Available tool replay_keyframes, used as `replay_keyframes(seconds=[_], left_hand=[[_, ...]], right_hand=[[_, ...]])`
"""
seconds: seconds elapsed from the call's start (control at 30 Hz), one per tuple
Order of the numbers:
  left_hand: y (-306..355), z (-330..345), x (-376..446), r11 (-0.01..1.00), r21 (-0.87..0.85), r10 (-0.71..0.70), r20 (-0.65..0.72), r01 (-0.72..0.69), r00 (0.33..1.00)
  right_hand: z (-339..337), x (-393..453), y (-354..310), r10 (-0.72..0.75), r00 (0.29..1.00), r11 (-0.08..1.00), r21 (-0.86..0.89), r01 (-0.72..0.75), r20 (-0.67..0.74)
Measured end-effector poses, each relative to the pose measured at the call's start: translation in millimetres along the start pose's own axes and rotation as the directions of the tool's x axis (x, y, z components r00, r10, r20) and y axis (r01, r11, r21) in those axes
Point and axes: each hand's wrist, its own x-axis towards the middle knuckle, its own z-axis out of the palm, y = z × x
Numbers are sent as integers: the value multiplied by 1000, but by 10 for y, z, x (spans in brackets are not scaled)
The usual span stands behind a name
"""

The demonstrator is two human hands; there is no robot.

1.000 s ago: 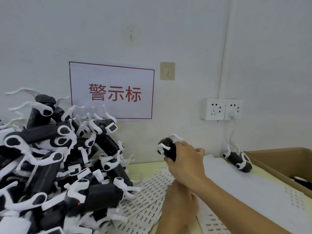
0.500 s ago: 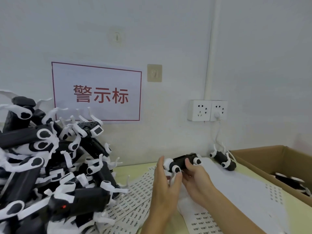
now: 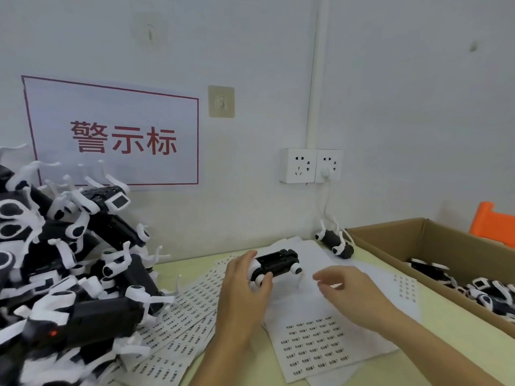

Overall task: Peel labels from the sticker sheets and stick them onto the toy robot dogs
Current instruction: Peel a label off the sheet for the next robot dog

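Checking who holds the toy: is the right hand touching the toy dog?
Apart. The head view shows white paper between the right hand and the toy dog.

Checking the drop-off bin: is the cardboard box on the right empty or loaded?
Loaded. Several black-and-white toy dogs lie inside the open cardboard box; how full it is cannot be told, since it runs out of frame.

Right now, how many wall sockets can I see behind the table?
2: the left socket and the right socket sit side by side on the wall; the right one has a white plug in it. None seem hidden.
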Motion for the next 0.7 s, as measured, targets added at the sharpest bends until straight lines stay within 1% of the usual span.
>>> replay_keyframes(seconds=[0.07,0.1,0.17,0.2,0.27,0.3,0.33,0.4,0.43,0.47,0.53,0.6,0.7], left_hand=[[29,-13,-12,993,116,18,3,-19,1000],[57,-17,-23,979,200,43,12,-45,999],[131,-13,-48,933,320,169,20,-166,985],[183,-2,-62,907,340,257,23,-249,966],[301,53,-99,862,320,400,49,-394,915],[350,96,-128,839,309,442,93,-448,892],[380,142,-161,822,311,448,164,-477,879],[386,218,-211,794,387,367,310,-469,877],[357,233,-211,765,462,316,339,-450,886],[324,231,-203,726,538,279,339,-428,899],[291,198,-181,661,651,239,289,-373,927],[286,151,-163,607,731,225,220,-313,949],[292,89,-154,607,752,241,136,-259,961]], right_hand=[[-144,-64,236,24,997,992,-122,-33,-80],[-192,-93,342,56,994,985,-160,-71,-94],[-248,-130,489,127,989,966,-218,-141,-76],[-265,-137,530,144,988,957,-244,-155,-64],[-281,-135,544,151,987,952,-262,-160,-54],[-284,-132,540,152,987,955,-249,-161,-55],[-286,-125,536,152,987,961,-225,-161,-58],[-292,-116,534,153,985,975,-151,-165,-85],[-299,-111,535,158,981,981,-95,-169,-112],[-305,-107,533,163,976,985,-36,-170,-142],[-308,-105,523,173,969,985,59,-165,-175],[-290,-108,502,183,970,978,134,-162,-159],[-297,-100,496,190,972,966,204,-160,-140]])
